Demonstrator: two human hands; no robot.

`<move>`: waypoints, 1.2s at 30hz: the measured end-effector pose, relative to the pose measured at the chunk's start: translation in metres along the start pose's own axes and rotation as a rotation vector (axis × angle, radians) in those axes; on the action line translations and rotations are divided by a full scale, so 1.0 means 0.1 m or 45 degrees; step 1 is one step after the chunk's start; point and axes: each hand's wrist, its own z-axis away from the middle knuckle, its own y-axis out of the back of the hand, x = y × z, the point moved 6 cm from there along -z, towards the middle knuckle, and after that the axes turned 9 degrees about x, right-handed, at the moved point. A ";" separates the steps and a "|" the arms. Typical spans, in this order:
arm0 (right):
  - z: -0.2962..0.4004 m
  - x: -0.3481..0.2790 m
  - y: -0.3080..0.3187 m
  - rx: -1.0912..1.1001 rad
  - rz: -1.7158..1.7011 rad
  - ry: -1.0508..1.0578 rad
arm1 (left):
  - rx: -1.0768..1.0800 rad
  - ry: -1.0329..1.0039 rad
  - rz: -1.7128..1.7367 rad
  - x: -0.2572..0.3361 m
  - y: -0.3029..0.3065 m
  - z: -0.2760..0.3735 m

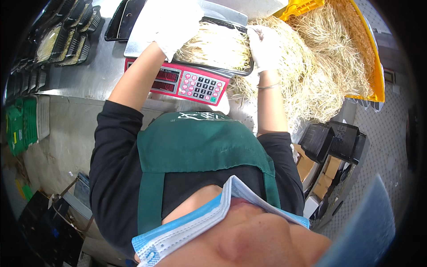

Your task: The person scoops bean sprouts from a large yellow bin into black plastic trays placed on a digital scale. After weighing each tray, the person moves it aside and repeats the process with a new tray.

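A black plastic tray filled with bean sprouts sits on the plate of a red digital price scale. My left hand, in a white glove and washed out by glare, is at the tray's left end over the sprouts; its fingers cannot be made out. At the tray's right end is my right hand, also white-gloved, with bent fingertips at the rim. Whether it grips the rim cannot be told. A large heap of loose sprouts lies right beside this hand.
Stacked black trays, some holding sprouts, stand at the left of the metal table. Another black tray lies behind the scale's left side. A yellow crate tips its sprouts at right. Below it are upturned black trays and cardboard boxes.
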 end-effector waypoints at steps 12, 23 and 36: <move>0.23 0.55 -0.36 -0.179 -0.752 -0.677 | 0.133 -0.022 0.017 -0.14 0.12 0.12; 0.10 -0.43 -0.35 -0.149 0.663 0.357 | 0.123 -0.002 0.047 -0.23 0.15 0.06; 0.07 -0.38 -0.33 -0.426 0.490 0.175 | 0.159 0.946 1.111 -0.93 -0.01 0.91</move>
